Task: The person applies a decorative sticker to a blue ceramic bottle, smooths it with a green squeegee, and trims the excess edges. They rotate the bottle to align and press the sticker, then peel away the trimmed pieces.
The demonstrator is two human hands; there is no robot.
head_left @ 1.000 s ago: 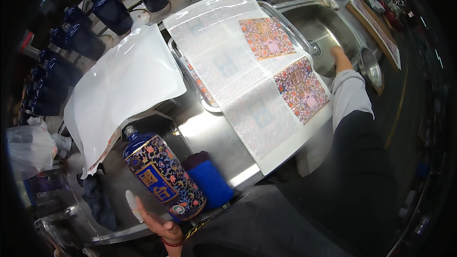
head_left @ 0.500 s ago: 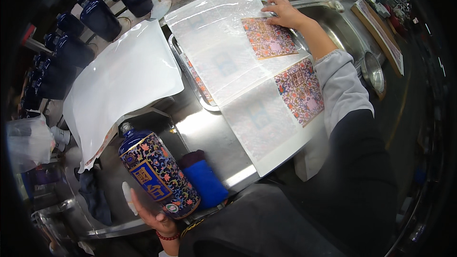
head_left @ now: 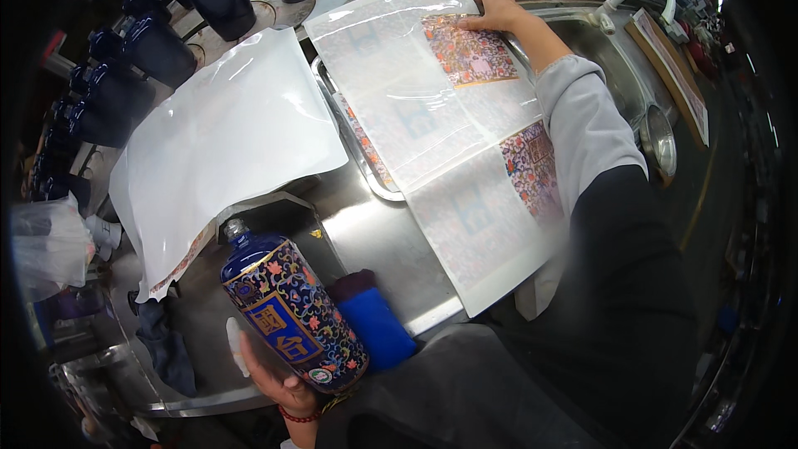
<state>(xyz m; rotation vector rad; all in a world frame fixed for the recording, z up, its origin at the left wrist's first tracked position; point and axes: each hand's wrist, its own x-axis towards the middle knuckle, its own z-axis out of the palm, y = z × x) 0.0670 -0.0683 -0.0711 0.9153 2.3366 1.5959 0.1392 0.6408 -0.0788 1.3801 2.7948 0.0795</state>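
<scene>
The bottle [head_left: 296, 312] slants beside the unclenched left hand [head_left: 281, 382]; right hand's [head_left: 500, 13] grip is unclear.

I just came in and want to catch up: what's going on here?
A person has the left hand against the lower part of a patterned blue bottle. The right hand is at the upper right edge of a translucent sheet with patterned prints, lying partly over a metal tray. Whether that hand grips the sheet is hard to tell. A white sheet lies to the left, and plain dark-blue bottles stand behind.
</scene>
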